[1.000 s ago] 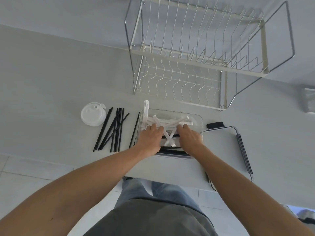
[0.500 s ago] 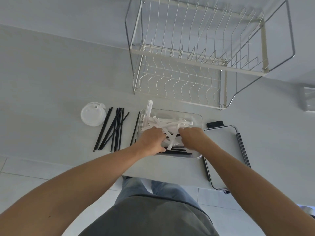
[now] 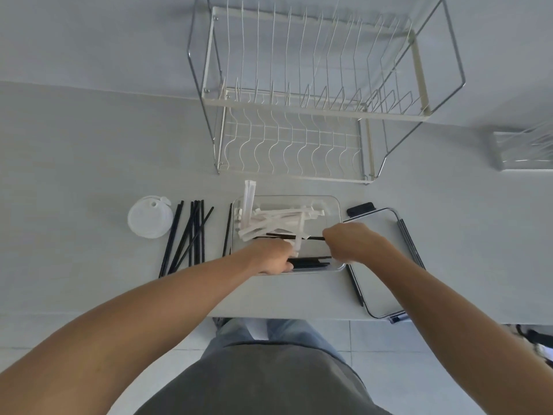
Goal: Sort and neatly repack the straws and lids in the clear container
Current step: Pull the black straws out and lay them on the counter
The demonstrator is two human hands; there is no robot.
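Note:
The clear container [image 3: 334,205] sits on the counter in front of me, holding a tangle of paper-wrapped white straws [image 3: 278,220] and some black straws [image 3: 308,262] along its near side. My right hand [image 3: 350,241] is over the container's right part and pinches the end of one black straw [image 3: 296,236] that lies across it. At the near left of the container, my left hand [image 3: 269,259] has its fingers curled around a white wrapped straw. Left of the container lie several loose black straws [image 3: 188,238] and a stack of white lids [image 3: 148,218].
A wire dish rack [image 3: 299,94] stands behind the container. The container's flat lid [image 3: 386,265] lies to its right, with a dark phone [image 3: 360,208] at its far corner. A metal holder [image 3: 523,151] sits at the far right. The counter edge runs just below my hands.
My right hand has drawn back to the right, pulling a black straw out from under the white ones. My left hand slid toward the container's near edge.

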